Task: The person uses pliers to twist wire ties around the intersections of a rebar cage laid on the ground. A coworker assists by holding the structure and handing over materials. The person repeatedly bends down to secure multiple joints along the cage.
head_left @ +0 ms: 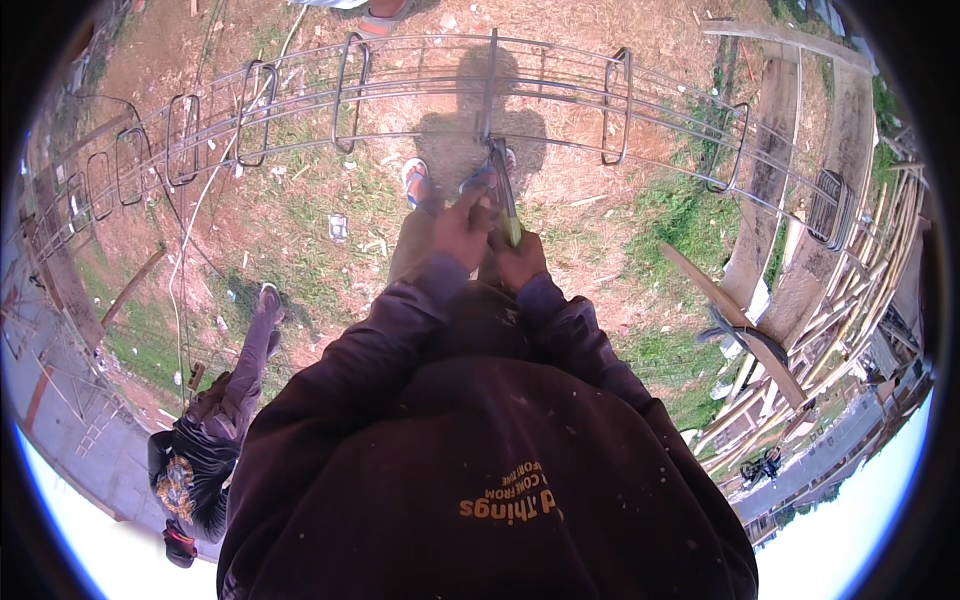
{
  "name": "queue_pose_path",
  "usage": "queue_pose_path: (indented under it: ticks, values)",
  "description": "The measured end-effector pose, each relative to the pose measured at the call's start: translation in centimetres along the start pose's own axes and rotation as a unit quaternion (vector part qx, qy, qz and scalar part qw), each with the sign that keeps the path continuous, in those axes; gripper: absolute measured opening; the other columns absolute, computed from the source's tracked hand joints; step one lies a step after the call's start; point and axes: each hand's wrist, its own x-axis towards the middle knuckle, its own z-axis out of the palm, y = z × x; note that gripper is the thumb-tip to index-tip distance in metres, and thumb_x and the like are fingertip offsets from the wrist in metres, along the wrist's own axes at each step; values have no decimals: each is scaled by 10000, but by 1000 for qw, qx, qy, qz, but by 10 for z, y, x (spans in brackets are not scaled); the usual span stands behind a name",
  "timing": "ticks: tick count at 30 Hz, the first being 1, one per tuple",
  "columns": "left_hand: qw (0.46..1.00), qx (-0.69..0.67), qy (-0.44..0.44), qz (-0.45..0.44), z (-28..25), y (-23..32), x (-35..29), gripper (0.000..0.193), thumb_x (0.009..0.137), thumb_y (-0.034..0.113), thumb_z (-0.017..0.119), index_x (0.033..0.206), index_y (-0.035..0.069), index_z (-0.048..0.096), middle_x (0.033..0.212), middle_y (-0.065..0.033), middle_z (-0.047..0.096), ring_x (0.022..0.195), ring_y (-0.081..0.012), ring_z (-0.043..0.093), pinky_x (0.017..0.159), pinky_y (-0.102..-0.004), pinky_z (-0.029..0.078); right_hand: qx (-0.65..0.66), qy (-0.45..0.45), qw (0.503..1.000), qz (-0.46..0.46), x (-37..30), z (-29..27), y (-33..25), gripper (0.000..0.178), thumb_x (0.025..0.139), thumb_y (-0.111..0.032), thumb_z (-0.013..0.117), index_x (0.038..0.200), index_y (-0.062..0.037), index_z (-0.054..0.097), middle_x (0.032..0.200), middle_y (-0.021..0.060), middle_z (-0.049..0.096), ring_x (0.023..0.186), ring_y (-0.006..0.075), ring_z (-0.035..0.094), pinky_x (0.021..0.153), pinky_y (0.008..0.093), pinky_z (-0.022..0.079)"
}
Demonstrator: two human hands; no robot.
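Ahead of me a long rebar cage [420, 92] runs from left to right, made of thin steel bars with rectangular stirrups [342, 95] spaced along it. One stirrup [491, 85] stands almost edge-on straight ahead. My right hand [521, 262] is closed around the green handle of long dark pincers [503, 180], whose tip reaches the near bar at that stirrup. Close beside the tool is my left hand [462, 228], fingers bent and slightly blurred; whatever it grips, if anything, is hidden.
Weathered planks [762, 180] support the cage on the right, with a bundle of stirrups [829, 208] hanging there. Bamboo poles [840, 320] are heaped beyond. A co-worker [205, 450] stands at left near a pale line [180, 270]; another person's foot [378, 22] shows across the cage.
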Motion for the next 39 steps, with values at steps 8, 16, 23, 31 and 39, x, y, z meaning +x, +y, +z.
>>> queue_pose_path:
  ticks: [8,16,23,31,39]
  values:
    - [995,-37,23,88,10,-12,-4,236,939,146,548,1096,-21,600,842,-132,655,770,-178,639,700,-306,489,-240,-109,964,-28,17,-54,-45,422,866,-432,622,889,-13,671,806,226,663,837,422,647,707,459,500]
    - [986,-40,68,150,-4,-9,-20,209,956,141,531,1067,-22,600,808,-79,635,731,-135,577,683,-290,473,-161,-231,959,-21,41,-105,-47,356,938,-316,566,1177,-53,564,789,121,653,695,184,638,671,328,508]
    - [961,-219,106,130,-39,5,-23,188,977,183,521,1017,30,623,687,71,463,591,-22,359,518,-207,283,111,-104,976,-157,-12,-118,-9,404,934,-162,599,1293,1,510,1078,99,673,936,153,645,844,298,509]
    - [976,-114,17,186,-47,2,-13,208,994,204,502,1075,37,597,596,78,365,512,-13,291,455,-212,224,256,151,942,-156,-39,-116,-7,182,811,-78,749,972,-32,677,838,7,638,787,100,581,717,264,473]
    - [977,-56,-28,205,-59,-16,-28,232,991,235,505,1080,51,615,603,69,393,515,-16,319,454,-210,248,288,371,882,-23,-84,-157,73,328,878,-312,688,886,14,661,693,51,607,569,135,581,470,299,494]
